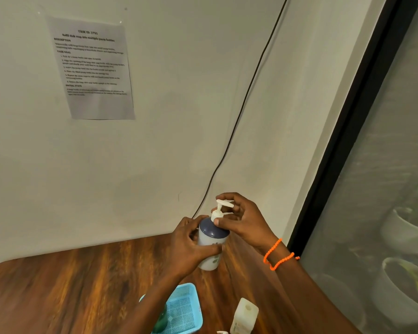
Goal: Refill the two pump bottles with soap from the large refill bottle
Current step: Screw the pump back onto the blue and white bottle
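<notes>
Left hand (191, 244) wrapped round pump bottle (211, 242), held above desk (82, 285); right hand (241, 220) pinching pump head (221, 209). Likely unscrewing or refitting; cannot tell. Below bottle: blue basket (184, 307), refill bottle (244, 315). Next: steady twisting, upright.

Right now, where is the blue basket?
The blue basket sits on the wooden table at the bottom centre, below the held pump bottle, left of the pale bottle.

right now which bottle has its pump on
The pump bottle with the dark blue shoulder, held by the left hand. The cream bottle near the blue basket stands open-topped.
</notes>
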